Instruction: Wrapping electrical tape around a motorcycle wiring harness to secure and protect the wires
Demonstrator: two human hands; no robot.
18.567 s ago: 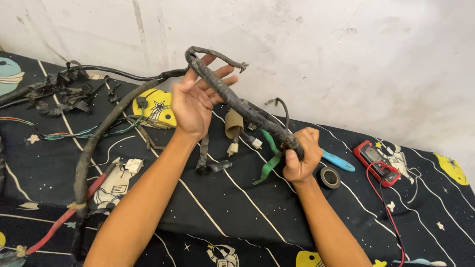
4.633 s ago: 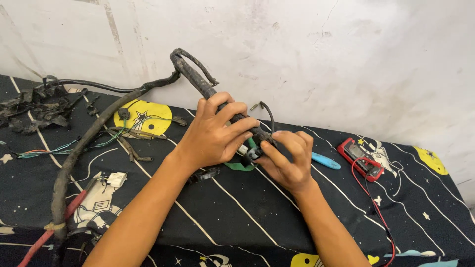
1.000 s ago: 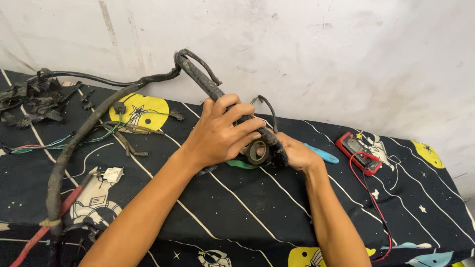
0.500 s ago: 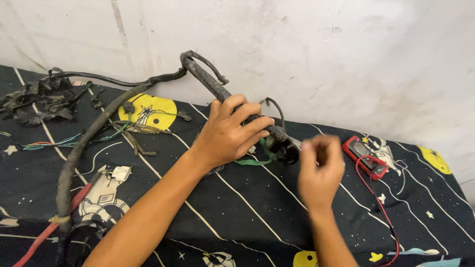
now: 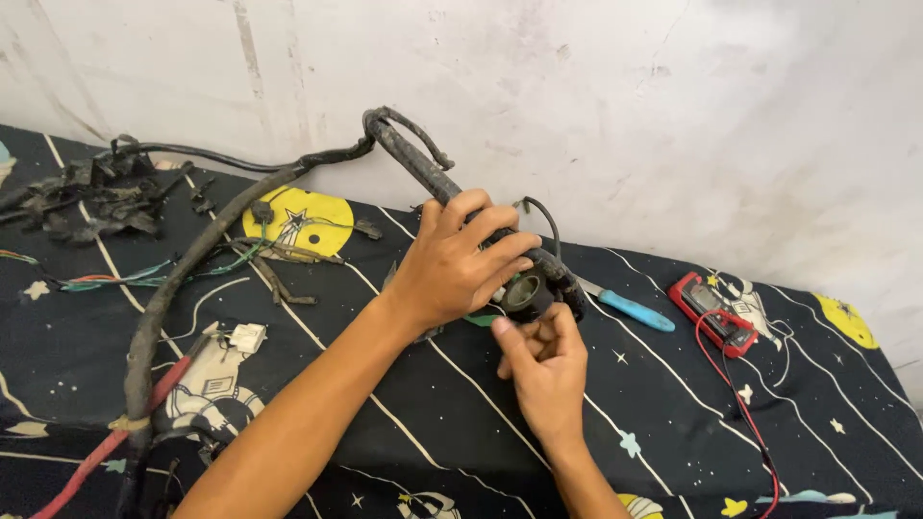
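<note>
Both hands [image 5: 452, 269] [image 5: 543, 360] hold the wire harness [image 5: 413, 159], slanting from upper-left to lower-right.

Rough whitewashed wall [image 5: 615, 106] behind, stained grey, scuffed, with faint vertical streaks at upper left. Below it a surface [image 5: 452, 423] covered by a dark cloth printed with thin white diagonal lines, small stars, yellow planets and cartoon spacemen. Runs slantwise from left edge to lower right, back edge tight against the wall. Even, soft light, no hard shadows. No window, floor or other furniture in view.
</note>
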